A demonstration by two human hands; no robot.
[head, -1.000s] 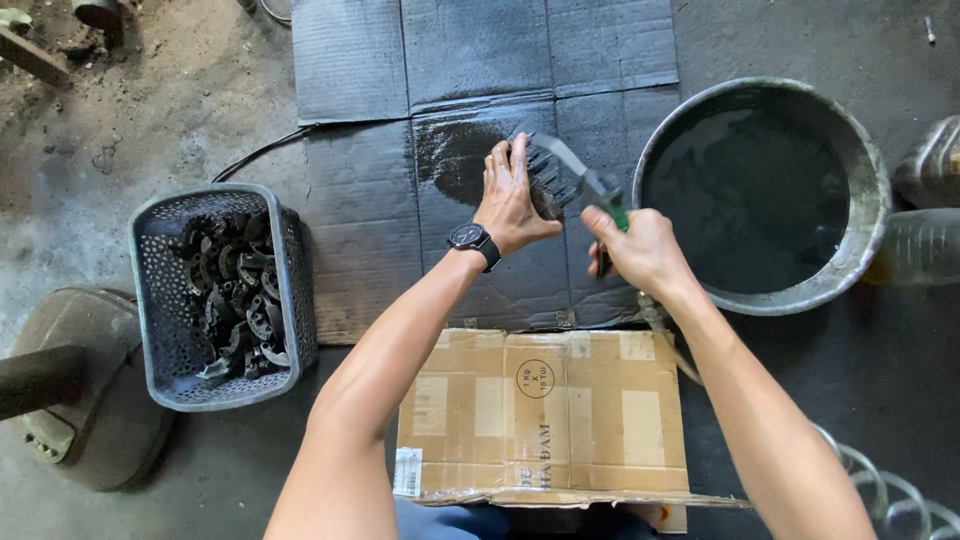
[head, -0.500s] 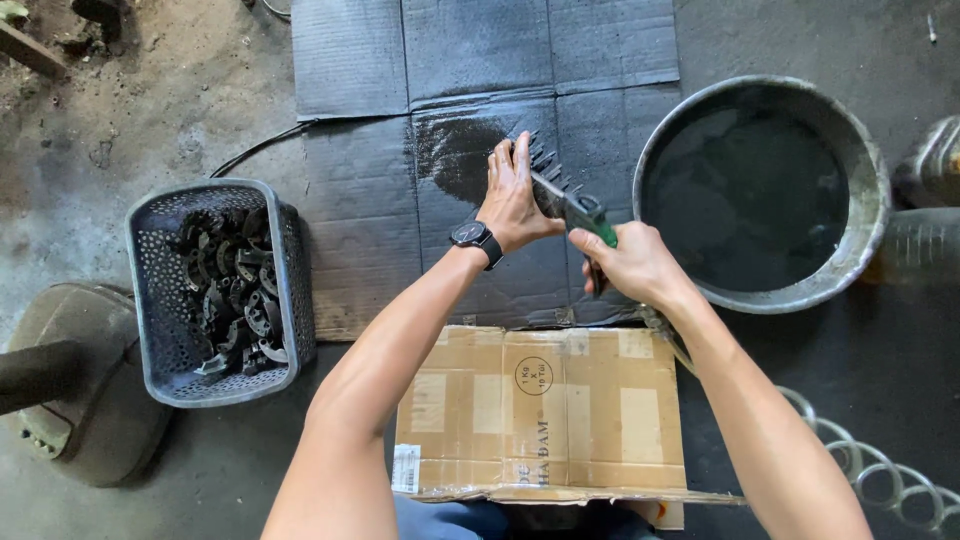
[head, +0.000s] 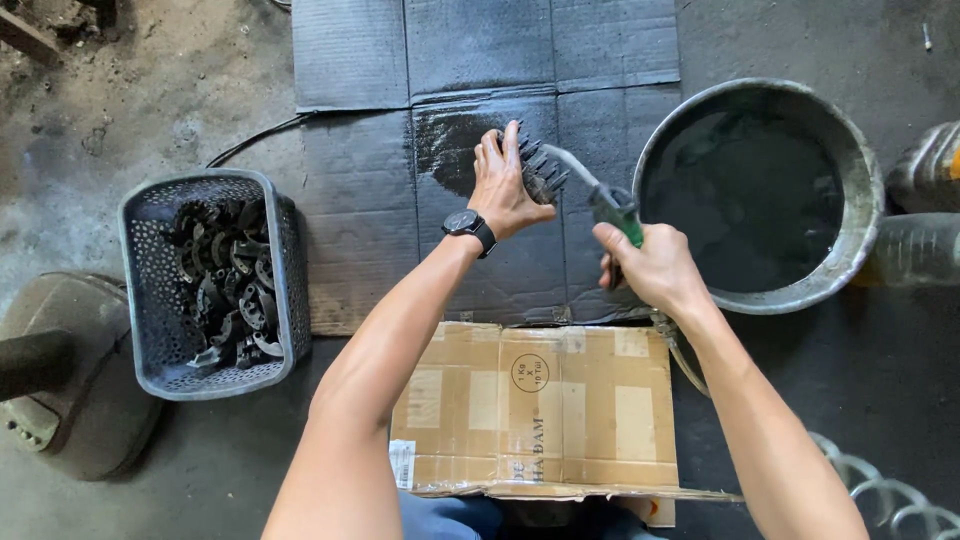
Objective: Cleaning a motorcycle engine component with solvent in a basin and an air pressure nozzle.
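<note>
Toothed metal part (head: 543, 172), dark and greasy, sits at the centre of a wet black mat (head: 480, 60), clamped in the left hand (head: 503, 190). The right hand (head: 650, 268) is closed around a green-handled brush (head: 600, 200) touching it. Right, a basin (head: 860, 190) of dark liquid; left, a grey basket (head: 150, 300) of similar parts, seemingly many yet uncleaned.

Bare forearms, black wristwatch (head: 468, 224) on left wrist, blue trousers (head: 450, 515)
</note>
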